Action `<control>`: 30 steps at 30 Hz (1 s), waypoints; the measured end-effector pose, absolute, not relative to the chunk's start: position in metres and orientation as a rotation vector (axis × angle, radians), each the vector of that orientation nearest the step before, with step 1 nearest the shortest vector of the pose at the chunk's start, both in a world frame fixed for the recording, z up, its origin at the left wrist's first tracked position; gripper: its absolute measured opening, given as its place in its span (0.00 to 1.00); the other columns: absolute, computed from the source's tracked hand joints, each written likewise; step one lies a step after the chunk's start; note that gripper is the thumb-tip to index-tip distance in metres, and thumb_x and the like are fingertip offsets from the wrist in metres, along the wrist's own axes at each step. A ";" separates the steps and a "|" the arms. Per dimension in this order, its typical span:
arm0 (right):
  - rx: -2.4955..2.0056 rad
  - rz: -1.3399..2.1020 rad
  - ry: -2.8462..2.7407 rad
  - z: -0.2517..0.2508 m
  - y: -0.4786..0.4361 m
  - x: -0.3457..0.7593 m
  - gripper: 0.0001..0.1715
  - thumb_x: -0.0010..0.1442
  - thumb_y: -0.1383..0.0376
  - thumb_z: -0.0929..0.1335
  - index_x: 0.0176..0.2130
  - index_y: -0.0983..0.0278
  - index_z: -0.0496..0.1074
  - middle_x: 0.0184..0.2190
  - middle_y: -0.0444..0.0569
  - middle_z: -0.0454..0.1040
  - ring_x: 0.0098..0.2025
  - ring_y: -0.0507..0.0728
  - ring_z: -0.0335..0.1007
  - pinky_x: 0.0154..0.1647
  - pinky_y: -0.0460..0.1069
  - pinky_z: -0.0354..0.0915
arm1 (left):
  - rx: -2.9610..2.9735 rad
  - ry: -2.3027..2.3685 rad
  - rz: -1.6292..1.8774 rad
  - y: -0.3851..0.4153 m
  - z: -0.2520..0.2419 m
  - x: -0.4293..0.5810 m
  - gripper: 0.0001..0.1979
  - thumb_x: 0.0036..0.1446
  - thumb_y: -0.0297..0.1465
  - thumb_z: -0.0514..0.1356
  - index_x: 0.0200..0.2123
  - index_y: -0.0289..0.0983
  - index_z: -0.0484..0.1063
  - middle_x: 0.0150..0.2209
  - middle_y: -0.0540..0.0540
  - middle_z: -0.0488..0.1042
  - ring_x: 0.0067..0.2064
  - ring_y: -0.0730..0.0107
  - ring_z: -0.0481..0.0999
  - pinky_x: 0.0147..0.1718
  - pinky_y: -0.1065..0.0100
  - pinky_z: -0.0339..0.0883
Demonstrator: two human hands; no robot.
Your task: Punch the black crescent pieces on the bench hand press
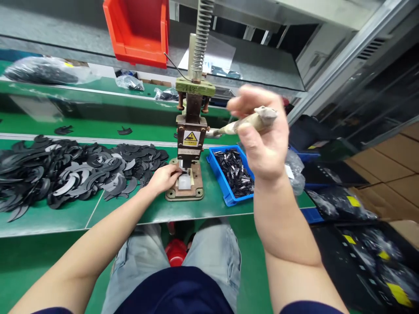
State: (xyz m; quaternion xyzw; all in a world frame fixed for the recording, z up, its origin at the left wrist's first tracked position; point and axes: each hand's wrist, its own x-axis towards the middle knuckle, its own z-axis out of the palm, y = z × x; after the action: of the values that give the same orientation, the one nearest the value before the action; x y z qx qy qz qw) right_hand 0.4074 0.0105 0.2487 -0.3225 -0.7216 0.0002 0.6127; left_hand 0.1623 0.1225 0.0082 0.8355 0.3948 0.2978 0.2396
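A hand-lever press with a tall spring and a yellow warning label stands on the green bench in front of me. Its lever handle, wrapped in pale material, sticks out to the right. My right hand is closed around that handle, thumb in front, slightly blurred. At the press base, my left hand has its fingers pinched together just left of the ram, over the fixture. What those fingers hold is hidden. A whitish translucent block sits on the base just to their right.
Dark curved pieces lie in a wide heap on the left. Right of the press is a blue tray of small black parts. A red bin sits on the shelf above. Bagged parts lie along the back ledge.
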 end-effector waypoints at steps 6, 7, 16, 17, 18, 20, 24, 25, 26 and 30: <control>-0.650 0.075 -1.529 0.209 -0.001 0.385 0.13 0.68 0.57 0.72 0.34 0.59 0.67 0.31 0.41 0.68 0.35 0.52 0.73 0.46 0.57 0.77 | 2.400 0.917 0.825 0.126 0.001 0.164 0.12 0.69 0.34 0.58 0.44 0.39 0.83 0.48 0.42 0.84 0.52 0.56 0.82 0.57 0.56 0.74; -0.646 0.042 -1.520 0.193 -0.008 0.383 0.12 0.66 0.60 0.72 0.33 0.59 0.67 0.31 0.41 0.70 0.35 0.53 0.73 0.47 0.58 0.77 | 2.381 0.909 0.839 0.125 0.000 0.163 0.13 0.69 0.34 0.58 0.45 0.40 0.83 0.48 0.42 0.85 0.52 0.57 0.82 0.58 0.56 0.74; -0.671 -0.144 -1.633 0.096 -0.036 0.390 0.10 0.54 0.73 0.73 0.30 0.60 0.70 0.28 0.41 0.75 0.38 0.58 0.78 0.60 0.70 0.72 | 2.387 0.978 0.895 0.108 0.007 0.149 0.12 0.72 0.33 0.58 0.51 0.41 0.81 0.54 0.41 0.84 0.57 0.58 0.81 0.61 0.55 0.74; -0.663 -0.146 -1.630 0.096 -0.035 0.390 0.10 0.54 0.73 0.73 0.30 0.60 0.70 0.28 0.41 0.75 0.38 0.58 0.78 0.59 0.70 0.72 | 2.396 1.012 0.906 0.105 0.007 0.139 0.12 0.71 0.33 0.59 0.52 0.41 0.80 0.55 0.41 0.83 0.58 0.57 0.81 0.62 0.54 0.73; -0.655 -0.150 -1.622 0.097 -0.034 0.390 0.10 0.54 0.73 0.73 0.30 0.60 0.70 0.28 0.41 0.75 0.38 0.58 0.78 0.59 0.69 0.72 | 2.412 1.072 0.913 0.102 0.007 0.125 0.12 0.71 0.33 0.59 0.53 0.41 0.80 0.56 0.41 0.83 0.58 0.56 0.80 0.62 0.53 0.72; -0.651 -0.158 -1.601 0.098 -0.033 0.388 0.09 0.55 0.72 0.73 0.30 0.60 0.70 0.27 0.41 0.75 0.38 0.58 0.78 0.59 0.69 0.72 | 2.454 1.301 0.896 0.095 0.007 0.091 0.13 0.70 0.36 0.60 0.53 0.41 0.79 0.54 0.40 0.83 0.57 0.52 0.79 0.60 0.50 0.70; -0.642 -0.186 -1.552 0.095 -0.030 0.385 0.09 0.55 0.70 0.73 0.30 0.59 0.70 0.26 0.41 0.74 0.36 0.59 0.78 0.56 0.70 0.74 | 2.403 1.997 0.609 0.085 0.006 0.018 0.21 0.67 0.45 0.63 0.56 0.38 0.77 0.54 0.33 0.81 0.57 0.41 0.77 0.55 0.48 0.69; -0.644 -0.193 -1.543 0.094 -0.030 0.384 0.09 0.56 0.69 0.72 0.30 0.58 0.70 0.26 0.41 0.74 0.35 0.59 0.77 0.55 0.71 0.74 | 2.363 2.096 0.517 0.084 0.005 0.005 0.24 0.66 0.46 0.63 0.57 0.37 0.76 0.54 0.31 0.80 0.57 0.39 0.76 0.54 0.47 0.69; -0.650 -0.200 -1.534 0.093 -0.029 0.384 0.08 0.56 0.68 0.72 0.30 0.57 0.70 0.25 0.41 0.74 0.34 0.60 0.77 0.54 0.72 0.74 | 2.333 2.148 0.438 0.084 0.004 -0.005 0.25 0.66 0.47 0.63 0.57 0.37 0.75 0.54 0.30 0.80 0.58 0.37 0.76 0.53 0.47 0.69; -0.671 -0.211 -1.515 0.092 -0.028 0.383 0.08 0.56 0.67 0.72 0.30 0.55 0.69 0.24 0.41 0.74 0.32 0.62 0.77 0.52 0.73 0.75 | 2.319 2.098 0.366 0.092 0.000 -0.016 0.22 0.66 0.44 0.63 0.56 0.37 0.75 0.52 0.32 0.81 0.56 0.38 0.76 0.52 0.49 0.68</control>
State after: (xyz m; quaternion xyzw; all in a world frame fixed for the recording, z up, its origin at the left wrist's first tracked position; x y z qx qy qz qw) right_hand 0.3833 -0.0281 0.0915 -0.2978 -0.6725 -0.0936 0.6711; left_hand -0.0164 0.0916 -0.0004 0.7365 0.6664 0.1163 -0.0036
